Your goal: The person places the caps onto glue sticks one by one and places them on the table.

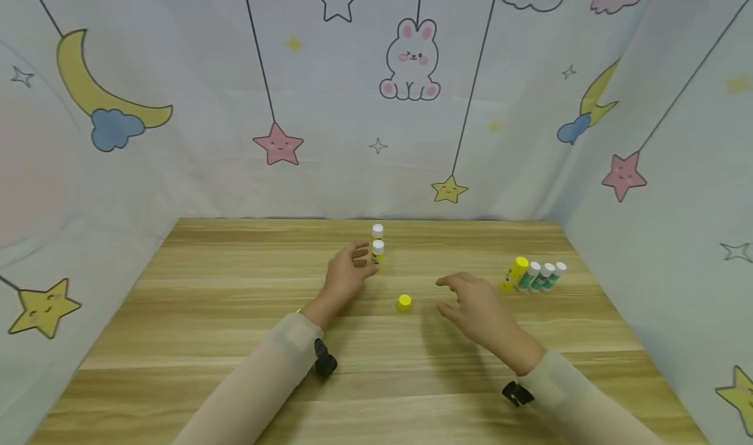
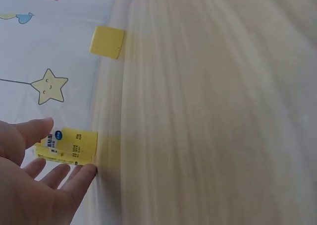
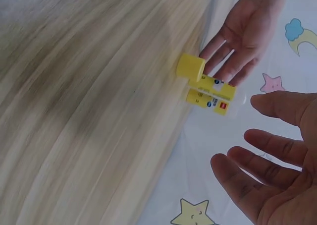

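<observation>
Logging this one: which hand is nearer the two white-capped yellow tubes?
The left hand. It is just left of the white-capped yellow tubes, close beside the front one. The right hand is farther off to their right, clearly apart.

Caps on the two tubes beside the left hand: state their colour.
White caps, showing best in the head view.

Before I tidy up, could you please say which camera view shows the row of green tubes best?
The head view: it alone shows the three white-capped green tubes, in a row beside a yellow tube, beyond the right hand. The left and right wrist views show none of them.
</observation>
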Demonstrator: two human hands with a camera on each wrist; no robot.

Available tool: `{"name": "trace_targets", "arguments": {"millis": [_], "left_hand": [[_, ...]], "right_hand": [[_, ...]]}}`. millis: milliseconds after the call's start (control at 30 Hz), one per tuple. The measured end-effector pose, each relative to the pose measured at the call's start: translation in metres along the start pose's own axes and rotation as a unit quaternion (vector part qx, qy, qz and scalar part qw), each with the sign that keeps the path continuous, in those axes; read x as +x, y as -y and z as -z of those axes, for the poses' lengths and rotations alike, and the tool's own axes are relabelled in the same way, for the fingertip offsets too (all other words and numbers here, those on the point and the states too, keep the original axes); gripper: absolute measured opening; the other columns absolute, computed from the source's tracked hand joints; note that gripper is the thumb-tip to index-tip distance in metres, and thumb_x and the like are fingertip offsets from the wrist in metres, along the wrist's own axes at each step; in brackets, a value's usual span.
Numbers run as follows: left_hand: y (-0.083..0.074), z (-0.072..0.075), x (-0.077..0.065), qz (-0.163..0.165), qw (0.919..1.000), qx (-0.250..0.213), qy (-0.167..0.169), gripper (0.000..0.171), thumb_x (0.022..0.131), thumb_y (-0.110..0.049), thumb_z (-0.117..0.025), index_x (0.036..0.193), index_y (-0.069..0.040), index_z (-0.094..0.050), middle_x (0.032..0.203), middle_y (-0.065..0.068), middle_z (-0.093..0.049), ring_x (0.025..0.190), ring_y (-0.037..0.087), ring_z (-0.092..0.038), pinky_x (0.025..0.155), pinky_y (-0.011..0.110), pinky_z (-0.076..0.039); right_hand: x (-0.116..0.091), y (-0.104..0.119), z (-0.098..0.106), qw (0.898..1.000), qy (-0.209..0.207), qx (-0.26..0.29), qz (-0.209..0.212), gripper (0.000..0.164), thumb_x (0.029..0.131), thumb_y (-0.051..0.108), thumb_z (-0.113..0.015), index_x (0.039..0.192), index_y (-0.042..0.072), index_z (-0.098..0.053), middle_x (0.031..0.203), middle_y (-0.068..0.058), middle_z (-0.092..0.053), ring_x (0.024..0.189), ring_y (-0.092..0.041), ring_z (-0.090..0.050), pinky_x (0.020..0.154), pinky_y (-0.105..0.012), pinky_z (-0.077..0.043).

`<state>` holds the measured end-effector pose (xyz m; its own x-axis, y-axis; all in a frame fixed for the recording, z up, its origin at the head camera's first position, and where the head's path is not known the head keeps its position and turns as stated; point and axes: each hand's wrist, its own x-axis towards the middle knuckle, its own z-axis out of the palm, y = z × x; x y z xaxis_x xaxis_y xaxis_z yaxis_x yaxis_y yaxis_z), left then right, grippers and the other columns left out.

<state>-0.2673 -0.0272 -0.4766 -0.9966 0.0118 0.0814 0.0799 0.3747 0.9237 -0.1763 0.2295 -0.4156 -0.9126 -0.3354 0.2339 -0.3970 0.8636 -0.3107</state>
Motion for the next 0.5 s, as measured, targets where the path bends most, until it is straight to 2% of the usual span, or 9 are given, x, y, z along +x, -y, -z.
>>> {"name": "trace_targets", "arguments": {"millis": [167, 500], "left_hand": [[0.003, -0.004, 0.006, 0.002, 0.9998, -0.011, -0.015, 0.047, 0.079, -0.021, -0.077, 0.122, -0.017, -0.058, 0.119, 0.005, -0.061, 0.105, 0.024, -0.059, 0.084, 0.038, -0.05], [0.002, -0.013, 0.012, 0.0, 0.9992, -0.023, -0.032, 0.041, 0.075, -0.016, -0.08, 0.113, -0.017, -0.064, 0.107, -0.003, -0.065, 0.094, 0.014, -0.062, 0.08, 0.031, -0.052]], "right_hand": [[0.002, 0.007, -0.004, 1.0, 0.0, 0.021, -0.003, 0.036, 0.083, 0.031, -0.071, 0.115, 0.017, -0.064, 0.113, -0.003, -0.06, 0.08, -0.017, -0.064, 0.062, -0.028, -0.053], [0.004, 0.012, -0.006, 1.0, -0.003, 0.03, -0.005, 0.035, 0.083, 0.032, -0.071, 0.114, 0.016, -0.065, 0.11, -0.004, -0.062, 0.08, -0.017, -0.063, 0.064, -0.029, -0.053]]}}
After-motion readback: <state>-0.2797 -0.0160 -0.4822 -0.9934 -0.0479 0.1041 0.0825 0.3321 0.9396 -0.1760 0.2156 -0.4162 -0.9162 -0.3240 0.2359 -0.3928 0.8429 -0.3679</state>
